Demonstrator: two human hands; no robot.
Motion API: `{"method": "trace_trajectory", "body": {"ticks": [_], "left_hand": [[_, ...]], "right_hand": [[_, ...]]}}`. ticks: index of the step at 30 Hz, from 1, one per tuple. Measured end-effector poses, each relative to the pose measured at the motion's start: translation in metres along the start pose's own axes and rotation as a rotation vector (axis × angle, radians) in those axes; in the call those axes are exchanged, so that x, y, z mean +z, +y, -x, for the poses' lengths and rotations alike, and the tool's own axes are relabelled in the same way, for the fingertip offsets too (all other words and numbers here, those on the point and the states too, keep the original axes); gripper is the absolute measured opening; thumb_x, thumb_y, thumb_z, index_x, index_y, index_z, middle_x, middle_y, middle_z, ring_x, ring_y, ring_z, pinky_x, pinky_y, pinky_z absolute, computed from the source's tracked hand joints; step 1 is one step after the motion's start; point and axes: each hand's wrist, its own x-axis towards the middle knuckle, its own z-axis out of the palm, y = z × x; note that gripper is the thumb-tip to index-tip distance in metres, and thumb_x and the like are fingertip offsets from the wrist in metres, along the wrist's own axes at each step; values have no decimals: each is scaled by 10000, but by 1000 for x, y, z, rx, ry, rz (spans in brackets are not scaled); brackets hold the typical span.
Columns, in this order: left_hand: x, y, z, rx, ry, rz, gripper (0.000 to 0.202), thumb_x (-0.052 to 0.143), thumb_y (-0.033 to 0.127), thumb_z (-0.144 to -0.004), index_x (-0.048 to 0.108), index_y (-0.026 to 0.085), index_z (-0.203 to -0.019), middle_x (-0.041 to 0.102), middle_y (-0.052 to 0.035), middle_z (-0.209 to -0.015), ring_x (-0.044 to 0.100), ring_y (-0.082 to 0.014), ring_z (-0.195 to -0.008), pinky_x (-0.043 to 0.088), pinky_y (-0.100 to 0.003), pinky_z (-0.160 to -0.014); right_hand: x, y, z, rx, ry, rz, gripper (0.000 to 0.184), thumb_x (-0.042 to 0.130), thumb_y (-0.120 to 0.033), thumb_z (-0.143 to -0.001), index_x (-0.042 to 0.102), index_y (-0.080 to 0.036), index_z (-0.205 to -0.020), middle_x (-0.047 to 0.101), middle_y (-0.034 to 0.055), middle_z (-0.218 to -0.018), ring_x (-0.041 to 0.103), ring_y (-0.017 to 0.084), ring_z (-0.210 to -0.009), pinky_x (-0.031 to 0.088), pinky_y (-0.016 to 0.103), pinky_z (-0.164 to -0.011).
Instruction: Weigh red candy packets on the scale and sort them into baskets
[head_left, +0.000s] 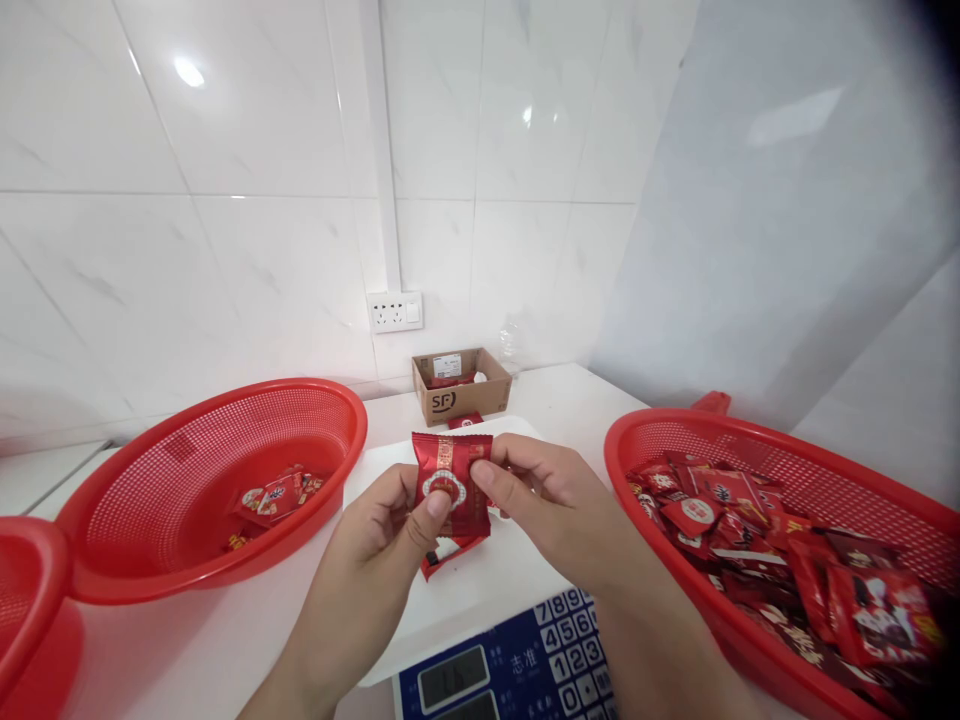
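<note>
Both hands hold a small red packet (450, 470) upright over the white pan of a scale (480, 590). My left hand (375, 545) pinches the packet's lower left side with thumb and fingers. My right hand (540, 495) pinches its right edge. A second red packet (444, 552) shows just below the first, partly hidden behind my left thumb; I cannot tell if it is held or lying on the pan.
A red mesh basket (225, 560) on the left holds a few red packets. Another red basket (750, 430) on the right holds several packets. A small cardboard box (459, 400) stands by the tiled wall under a socket (395, 312). The scale's blue keypad (577, 650) faces me.
</note>
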Motion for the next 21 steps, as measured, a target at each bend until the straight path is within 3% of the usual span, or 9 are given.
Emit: {"method": "trace_trajectory", "body": {"ticks": [5,14,21], "left_hand": [[-3,-3,-1,-12,-29,-40,248,545,396,-859,617,186,-970,620,-40,-857,551,-160,-773,454,-258,-689],[-1,0,2,-51,-121,1,258,549,400,-861,625,192,-993,657,-46,-965,591,-167,-864,467,-273,-781],[-4,0,2,-75,-145,-52,288,583,424,-831,636,188,-987,665,-47,-964,603,-176,-851,478,-278,-770]], "right_hand": [[0,4,0,-23,80,-10,128,531,-298,-850,606,-219,-918,611,-12,-781,565,103,-648,463,225,-557],[-5,1,-2,-12,81,-52,182,521,-307,-828,558,-190,-693,518,-41,-597,466,83,-555,402,210,-512],[-5,2,-3,-22,113,-119,167,532,-303,-837,563,-194,-715,512,-55,-590,459,71,-549,411,199,-526]]}}
